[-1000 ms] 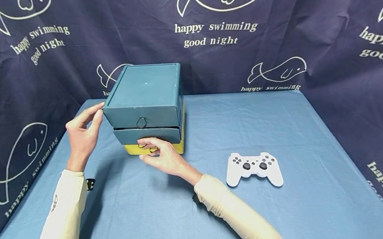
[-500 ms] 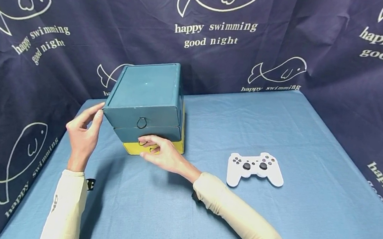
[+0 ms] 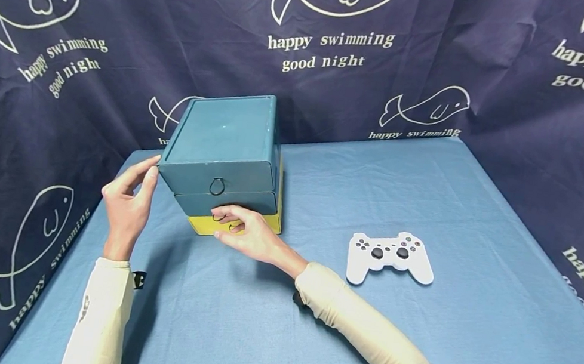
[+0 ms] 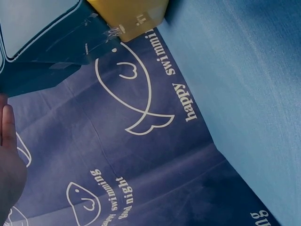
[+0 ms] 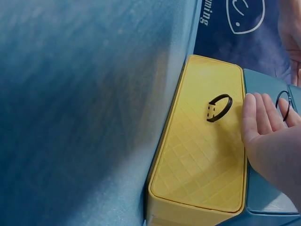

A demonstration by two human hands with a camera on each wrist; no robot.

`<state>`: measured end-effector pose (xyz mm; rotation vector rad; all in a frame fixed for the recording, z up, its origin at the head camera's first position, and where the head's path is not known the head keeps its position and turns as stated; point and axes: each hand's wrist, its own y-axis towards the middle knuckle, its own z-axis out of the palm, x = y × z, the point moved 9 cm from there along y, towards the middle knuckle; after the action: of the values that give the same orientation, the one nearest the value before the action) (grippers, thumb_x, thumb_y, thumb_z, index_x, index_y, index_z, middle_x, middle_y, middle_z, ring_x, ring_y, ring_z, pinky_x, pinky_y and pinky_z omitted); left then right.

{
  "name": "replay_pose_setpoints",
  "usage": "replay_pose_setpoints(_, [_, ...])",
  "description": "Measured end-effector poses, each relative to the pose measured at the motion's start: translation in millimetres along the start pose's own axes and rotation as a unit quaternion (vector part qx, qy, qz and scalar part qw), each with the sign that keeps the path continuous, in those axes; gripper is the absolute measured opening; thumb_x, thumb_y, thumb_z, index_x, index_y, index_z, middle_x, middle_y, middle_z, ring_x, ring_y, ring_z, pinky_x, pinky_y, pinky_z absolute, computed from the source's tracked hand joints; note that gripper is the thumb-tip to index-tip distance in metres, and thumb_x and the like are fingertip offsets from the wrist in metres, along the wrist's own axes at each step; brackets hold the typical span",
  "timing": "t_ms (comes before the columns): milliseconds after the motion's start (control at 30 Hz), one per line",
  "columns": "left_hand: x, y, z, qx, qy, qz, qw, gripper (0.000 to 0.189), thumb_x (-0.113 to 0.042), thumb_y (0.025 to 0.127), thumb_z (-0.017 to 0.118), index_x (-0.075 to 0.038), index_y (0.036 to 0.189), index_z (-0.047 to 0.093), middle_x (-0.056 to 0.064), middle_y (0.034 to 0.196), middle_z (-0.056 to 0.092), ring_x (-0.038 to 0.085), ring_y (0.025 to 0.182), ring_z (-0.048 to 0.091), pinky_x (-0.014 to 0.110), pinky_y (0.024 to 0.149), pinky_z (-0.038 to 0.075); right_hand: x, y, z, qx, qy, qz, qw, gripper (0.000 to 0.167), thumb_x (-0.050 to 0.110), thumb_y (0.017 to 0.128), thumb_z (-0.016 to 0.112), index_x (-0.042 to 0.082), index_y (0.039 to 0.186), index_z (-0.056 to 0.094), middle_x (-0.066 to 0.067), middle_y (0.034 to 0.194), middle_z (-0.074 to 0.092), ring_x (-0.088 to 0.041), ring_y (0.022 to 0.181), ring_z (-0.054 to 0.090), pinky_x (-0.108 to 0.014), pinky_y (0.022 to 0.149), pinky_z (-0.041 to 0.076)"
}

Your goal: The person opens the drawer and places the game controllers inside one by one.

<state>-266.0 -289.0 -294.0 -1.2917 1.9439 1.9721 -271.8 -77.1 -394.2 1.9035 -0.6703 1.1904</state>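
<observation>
Fingers [image 5: 249,113] straight, together, my right hand [image 3: 253,239] meets the middle drawer [image 3: 194,204], handle [image 5: 289,104] at ten o'clock. My left hand [image 3: 127,202], thumb parted, stands at nine.

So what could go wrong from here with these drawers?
A finger of the right hand is at the black loop on the middle drawer, so it might snag and tug that drawer open. The left hand seems to steady the drawer stack only at its upper front corner, so a harder push might shift it.
</observation>
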Motion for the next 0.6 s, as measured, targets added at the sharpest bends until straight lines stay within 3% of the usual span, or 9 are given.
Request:
replay_pose_setpoints(367, [0.8,-0.1,0.1,0.002,-0.004,0.004,1.0000,0.024,0.008,0.095,0.066,0.006,0.117,0.076,0.019,0.111,0.075,0.004,0.098,0.071,0.021,0.089,0.053,3.7,-8.3,-1.7,0.020,0.010,-0.010,0.9997,0.044,0.007,0.096,0.071,-0.004,0.138,0.061,-0.020,0.134,0.063,-0.036,0.122,0.059,-0.052,0.098,0.052])
replay_pose_setpoints(600, [1.4,0.4,0.4,-0.001,-0.006,0.003,1.0000,0.024,0.009,0.095,0.066,0.007,0.117,0.075,0.018,0.111,0.075,0.004,0.098,0.071,0.020,0.090,0.053,4.3,-13.8,-0.5,0.046,0.008,-0.006,0.9989,0.042,0.008,0.097,0.070,-0.003,0.137,0.062,-0.018,0.135,0.064,-0.034,0.123,0.060,-0.032,0.095,0.054])
